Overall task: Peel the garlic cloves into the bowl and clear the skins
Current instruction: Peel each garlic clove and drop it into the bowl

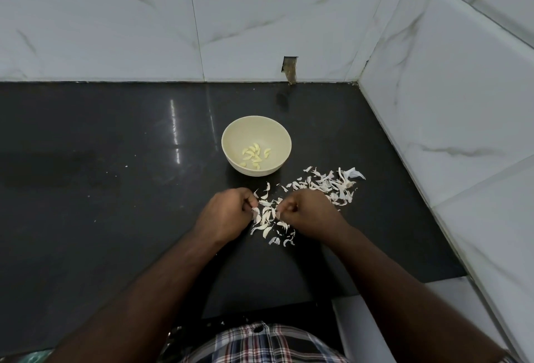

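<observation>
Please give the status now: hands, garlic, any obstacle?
Left hand and right hand curled over skins. Peeled cloves in bowl. Skins uncleared; nothing blocking.

A glossy black desk (115,189) meets white marble-veined wall tiles (101,15) at the back and along the right side; a small rough cutout (289,69) breaks the back wall just above the desk, and a plaid shirt (260,342) shows at the bottom edge

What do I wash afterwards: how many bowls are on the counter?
1. The bowl sits on the counter just beyond both hands, holding peeled cloves.
</observation>
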Motion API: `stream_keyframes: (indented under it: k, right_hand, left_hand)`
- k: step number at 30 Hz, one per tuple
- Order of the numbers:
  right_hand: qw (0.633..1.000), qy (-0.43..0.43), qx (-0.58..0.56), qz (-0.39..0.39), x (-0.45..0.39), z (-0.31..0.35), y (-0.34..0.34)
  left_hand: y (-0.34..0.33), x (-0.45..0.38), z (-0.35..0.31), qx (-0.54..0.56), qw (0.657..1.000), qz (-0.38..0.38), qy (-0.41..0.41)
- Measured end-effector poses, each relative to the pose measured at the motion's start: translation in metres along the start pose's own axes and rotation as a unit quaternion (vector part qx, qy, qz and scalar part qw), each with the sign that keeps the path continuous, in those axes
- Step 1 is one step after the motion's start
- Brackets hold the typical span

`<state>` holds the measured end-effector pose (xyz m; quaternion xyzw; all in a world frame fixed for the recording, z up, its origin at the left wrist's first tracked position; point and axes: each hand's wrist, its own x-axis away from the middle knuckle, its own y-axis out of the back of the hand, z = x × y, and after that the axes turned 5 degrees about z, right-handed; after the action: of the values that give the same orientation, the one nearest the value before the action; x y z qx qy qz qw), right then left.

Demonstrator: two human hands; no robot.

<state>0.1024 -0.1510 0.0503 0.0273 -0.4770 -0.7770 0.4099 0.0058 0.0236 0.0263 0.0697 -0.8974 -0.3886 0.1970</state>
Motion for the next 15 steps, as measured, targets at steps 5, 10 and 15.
stream_keyframes:
  k: [5, 10, 15]
  right_hand:
    - [0.995, -0.009, 0.097, -0.017, -0.002, 0.0, -0.021]
    - [0.997, -0.02, 0.0, -0.073, 0.002, 0.002, -0.007]
    - [0.948, 0.008, -0.313, -0.054, 0.006, 0.003, 0.006]
  left_hand:
    - [0.001, 0.0, -0.008, 0.013, 1.0, -0.012, -0.003]
    - [0.002, 0.002, -0.012, 0.058, 0.998, -0.026, -0.014]
    - [-0.001, -0.001, -0.017, 0.239, 0.97, 0.007, -0.046]
